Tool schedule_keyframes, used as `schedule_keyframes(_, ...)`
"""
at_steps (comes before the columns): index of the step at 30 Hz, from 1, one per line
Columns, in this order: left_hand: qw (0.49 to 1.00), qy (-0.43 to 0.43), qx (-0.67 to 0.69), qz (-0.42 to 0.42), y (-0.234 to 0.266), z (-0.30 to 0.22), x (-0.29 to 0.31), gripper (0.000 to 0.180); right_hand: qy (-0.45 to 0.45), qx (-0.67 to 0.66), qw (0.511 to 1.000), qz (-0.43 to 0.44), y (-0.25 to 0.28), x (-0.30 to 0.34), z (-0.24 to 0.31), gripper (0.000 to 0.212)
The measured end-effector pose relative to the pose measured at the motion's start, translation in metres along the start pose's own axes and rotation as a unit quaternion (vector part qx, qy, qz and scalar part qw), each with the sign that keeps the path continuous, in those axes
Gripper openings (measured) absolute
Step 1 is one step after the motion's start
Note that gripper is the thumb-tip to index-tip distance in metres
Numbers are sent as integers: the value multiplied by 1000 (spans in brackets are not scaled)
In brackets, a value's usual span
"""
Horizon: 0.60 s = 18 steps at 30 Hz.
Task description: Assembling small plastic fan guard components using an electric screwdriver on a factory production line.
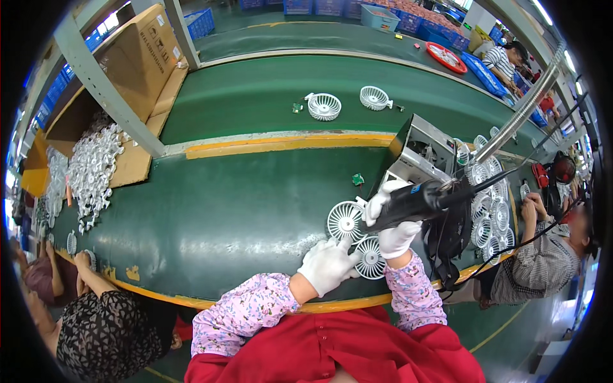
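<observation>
My right hand (394, 237), in a white glove, is wrapped round a black electric screwdriver (405, 205). The screwdriver's tip end points left, down toward a white round fan housing (345, 221) with radial ribs. Just nearer to me lies a second ribbed white fan housing (370, 260). My gloved left hand (329, 265) lies beside the two with its fingers apart, the fingertips touching their edges. A small green circuit board (358, 179) is on the bench behind the first housing. The screwdriver's very tip is hard to make out.
A metal box (423, 150) stands behind my right hand. Many white fan housings (491, 204) are stacked at the right, beside a black bag (449, 239). On the green belt (255, 96) lie two more housings. An open carton (143, 60) and clear plastic parts (96, 166) fill the left. Co-workers sit on both sides.
</observation>
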<state>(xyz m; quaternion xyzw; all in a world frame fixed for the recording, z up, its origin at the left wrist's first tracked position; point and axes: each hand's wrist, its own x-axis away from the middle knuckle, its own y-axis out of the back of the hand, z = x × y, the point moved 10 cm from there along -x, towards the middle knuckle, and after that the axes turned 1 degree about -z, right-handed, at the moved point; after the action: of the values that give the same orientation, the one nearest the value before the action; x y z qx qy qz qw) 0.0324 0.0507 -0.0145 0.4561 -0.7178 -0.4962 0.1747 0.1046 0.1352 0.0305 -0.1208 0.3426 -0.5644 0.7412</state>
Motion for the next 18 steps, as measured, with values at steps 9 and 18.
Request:
schedule_keyframes(9, 1000, -6, -4, -10, -2, 0, 2, 33, -86, -50, 995, -13, -10, 10, -25, 84)
schedule_keyframes(18, 1000, -17, 23, 5, 5, -9, 0, 25, -58, -17, 998, 13, -9, -4, -2, 65)
